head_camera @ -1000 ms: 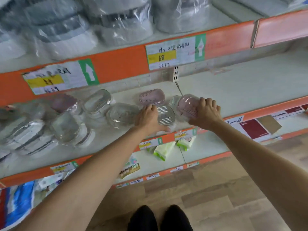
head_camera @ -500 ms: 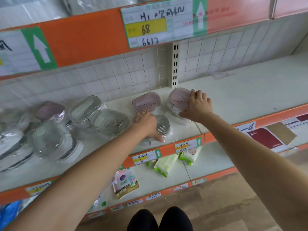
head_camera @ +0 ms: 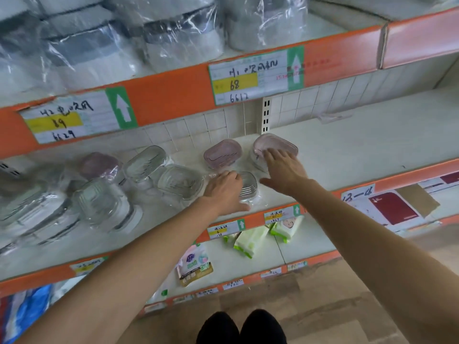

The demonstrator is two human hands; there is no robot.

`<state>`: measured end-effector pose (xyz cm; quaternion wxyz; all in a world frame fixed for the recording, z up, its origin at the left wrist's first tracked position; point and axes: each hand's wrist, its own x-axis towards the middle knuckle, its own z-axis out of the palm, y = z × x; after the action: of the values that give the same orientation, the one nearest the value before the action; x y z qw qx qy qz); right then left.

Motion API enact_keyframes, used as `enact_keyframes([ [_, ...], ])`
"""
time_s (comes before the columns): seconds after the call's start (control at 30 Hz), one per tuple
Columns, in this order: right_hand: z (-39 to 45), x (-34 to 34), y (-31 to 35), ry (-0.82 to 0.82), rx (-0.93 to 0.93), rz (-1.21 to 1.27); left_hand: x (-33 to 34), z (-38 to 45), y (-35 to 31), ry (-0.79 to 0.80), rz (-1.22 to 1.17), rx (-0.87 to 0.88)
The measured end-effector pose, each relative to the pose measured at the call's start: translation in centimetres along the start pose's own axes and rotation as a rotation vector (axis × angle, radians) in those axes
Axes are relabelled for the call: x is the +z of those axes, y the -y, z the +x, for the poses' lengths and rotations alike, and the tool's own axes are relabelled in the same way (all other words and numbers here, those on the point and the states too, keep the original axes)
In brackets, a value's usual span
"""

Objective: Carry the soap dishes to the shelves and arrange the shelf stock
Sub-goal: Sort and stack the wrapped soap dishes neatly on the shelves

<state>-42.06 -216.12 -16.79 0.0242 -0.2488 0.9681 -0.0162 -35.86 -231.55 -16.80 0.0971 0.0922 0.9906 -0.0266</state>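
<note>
2 hands on shelf (head_camera: 347, 145): left hand (head_camera: 223, 192) seemingly grips clear soap dish (head_camera: 248, 186), right hand (head_camera: 283, 167) flat beside pink dish (head_camera: 273, 145); nudge gently into row.

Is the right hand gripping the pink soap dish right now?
No, the right hand is open with straight, spread fingers lying over the pink soap dish.

Both arms reach onto the middle shelf (head_camera: 347, 145). The left hand (head_camera: 224, 192) rests curled on a clear dish (head_camera: 248, 187) near the front edge. The right hand (head_camera: 283, 170), fingers spread flat, lies on a pink dish (head_camera: 273, 145) farther back. Another pink dish (head_camera: 222, 153) sits just left of it, and wrapped clear dishes (head_camera: 104, 202) crowd the left.
</note>
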Motion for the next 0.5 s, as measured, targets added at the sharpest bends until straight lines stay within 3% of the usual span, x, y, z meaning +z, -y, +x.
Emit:
enact_keyframes([
  [0.2, -3.9, -2.8, 1.5, 0.165, -0.065, -0.030, -3.2, -3.9, -0.1, 0.054, -0.054, -0.021],
  [0.5, -8.8, -8.4, 5.6, 0.351, -0.216, 0.045, -7.6, -12.7, 0.6, 0.301, -0.160, -0.178],
])
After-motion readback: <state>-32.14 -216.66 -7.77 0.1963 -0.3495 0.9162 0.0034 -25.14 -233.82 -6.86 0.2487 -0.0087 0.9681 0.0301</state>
